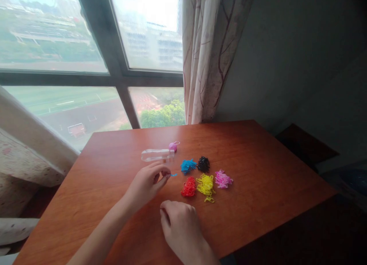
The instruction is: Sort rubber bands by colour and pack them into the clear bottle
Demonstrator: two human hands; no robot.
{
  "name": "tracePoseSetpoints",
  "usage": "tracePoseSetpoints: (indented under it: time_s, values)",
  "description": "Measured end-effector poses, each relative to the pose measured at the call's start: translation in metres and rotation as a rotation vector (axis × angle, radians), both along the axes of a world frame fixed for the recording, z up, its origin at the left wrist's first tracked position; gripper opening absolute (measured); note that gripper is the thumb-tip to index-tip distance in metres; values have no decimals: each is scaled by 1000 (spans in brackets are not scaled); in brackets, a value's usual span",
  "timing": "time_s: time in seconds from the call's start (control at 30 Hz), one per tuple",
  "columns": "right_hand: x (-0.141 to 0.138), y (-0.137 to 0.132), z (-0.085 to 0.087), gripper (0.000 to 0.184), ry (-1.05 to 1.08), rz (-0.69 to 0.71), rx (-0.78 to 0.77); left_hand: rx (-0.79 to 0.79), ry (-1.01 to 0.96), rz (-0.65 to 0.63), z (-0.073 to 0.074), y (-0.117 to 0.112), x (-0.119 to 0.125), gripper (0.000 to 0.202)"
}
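Note:
My left hand [151, 179] is closed in a pinch, with a small blue rubber band [173, 175] sticking out past the fingertips. Just beyond it lies a pile of blue rubber bands [188, 166]. Nearer and to the right, my right hand [180, 221] rests low over the table with its fingers curled; whatever its fingertips may hold is hidden. In front of that hand is a red pile of bands [188, 186], and beside it a yellow pile [205, 185] with a few strands straying toward me. Black bands [203, 164] and pink bands [223, 179] form two more heaps.
A clear plastic bottle [157, 155] lies on its side behind my left hand. Its round pink cap [173, 146], with a loop, sits by the neck. The brown wooden table [252, 150] meets a window at the back, with a curtain [200, 58] beside it.

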State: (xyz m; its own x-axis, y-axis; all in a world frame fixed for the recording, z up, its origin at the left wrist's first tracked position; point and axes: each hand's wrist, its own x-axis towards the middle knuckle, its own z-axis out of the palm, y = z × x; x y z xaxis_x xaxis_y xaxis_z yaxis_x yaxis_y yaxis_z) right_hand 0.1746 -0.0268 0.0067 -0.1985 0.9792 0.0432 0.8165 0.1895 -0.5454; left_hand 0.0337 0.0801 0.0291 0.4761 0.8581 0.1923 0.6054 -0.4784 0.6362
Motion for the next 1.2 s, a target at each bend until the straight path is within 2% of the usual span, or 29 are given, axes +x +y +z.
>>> tracePoseSetpoints:
  time_s: [0.13, 0.23, 0.4, 0.6, 0.73, 0.9, 1.03, 1.1, 1.2]
  values:
    - [-2, -4, -13, 15, 36, 15, 51, 78, 139, -112, 18, 23, 30, 16]
    - [-3, -5, -21, 14, 60, 24, 90, 88, 251, -118, 25, 43, 51, 17]
    - [-3, -5, -27, 13, 93, 30, 126, 66, 277, -130, 23, 64, 74, 31]
    - [-3, -6, -25, 13, 101, 30, 131, 52, 280, -115, 16, 66, 81, 32]
    - [-2, -4, -23, 14, 104, 23, 111, 45, 277, -82, 15, 61, 69, 27]
    - [-7, -4, -17, 14, 37, -31, 57, 68, 230, -9, 12, 44, 33, 16]
    - [-14, 3, -2, 11, -56, -62, -36, 58, 188, 73, -3, 22, -5, 18]
    - [-19, 10, 7, 9, -117, -92, -79, -2, 118, 138, -14, 10, -22, 18]
    - [-24, 23, 18, 8, -187, -131, -120, -42, 4, 221, -27, -4, -37, 21]
